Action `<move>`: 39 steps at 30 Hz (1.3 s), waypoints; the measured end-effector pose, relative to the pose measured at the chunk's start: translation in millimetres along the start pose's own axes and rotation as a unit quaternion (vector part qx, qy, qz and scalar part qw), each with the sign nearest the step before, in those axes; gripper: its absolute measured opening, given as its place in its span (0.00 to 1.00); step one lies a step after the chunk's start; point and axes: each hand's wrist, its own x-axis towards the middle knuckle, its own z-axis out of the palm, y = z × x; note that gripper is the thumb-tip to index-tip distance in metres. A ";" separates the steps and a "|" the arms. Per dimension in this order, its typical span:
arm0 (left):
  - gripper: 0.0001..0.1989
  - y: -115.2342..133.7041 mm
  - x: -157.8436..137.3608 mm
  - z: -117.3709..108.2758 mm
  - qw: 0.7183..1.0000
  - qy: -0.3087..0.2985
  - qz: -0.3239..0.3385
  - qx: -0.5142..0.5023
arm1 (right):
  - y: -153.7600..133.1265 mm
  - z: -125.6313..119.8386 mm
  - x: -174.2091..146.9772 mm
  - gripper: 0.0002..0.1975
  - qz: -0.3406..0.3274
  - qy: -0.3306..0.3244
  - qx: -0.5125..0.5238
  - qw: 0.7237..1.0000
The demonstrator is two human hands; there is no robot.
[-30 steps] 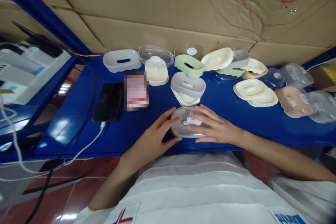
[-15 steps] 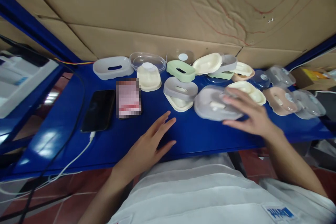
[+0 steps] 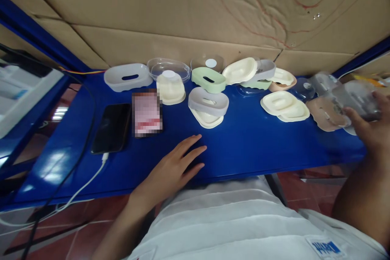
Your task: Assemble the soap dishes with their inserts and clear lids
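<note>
A blurred grey soap dish [image 3: 355,99] is gripped by the right hand [image 3: 373,130] at the far right end of the blue table [image 3: 243,146], above a pink dish [image 3: 326,113]. The left hand [image 3: 173,168] is laid flat and empty, fingers spread, at the near table edge. Cream trays [image 3: 284,105] are seen between them.

glossy blue table [image 3: 243,146] under the left hand [image 3: 173,168]; clear smooth plastic case [image 3: 359,97] in the right hand [image 3: 373,130]; rough matt cardboard [image 3: 183,12] behind.
</note>
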 end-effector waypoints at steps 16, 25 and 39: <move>0.20 -3.3 1.8 1.8 1.000 -0.007 0.011 -0.012 | -108.8 -56.0 -18.4 0.37 -0.061 -0.009 0.142 0.988; 0.26 0.7 2.1 -1.1 1.000 -0.010 -0.013 -0.015 | -258.4 -106.2 -37.9 0.20 -0.380 -0.266 0.303 0.832; 0.17 3.4 6.0 -2.7 0.996 -0.028 0.079 0.013 | -402.6 -106.8 -5.2 0.25 -0.379 -0.220 0.447 0.780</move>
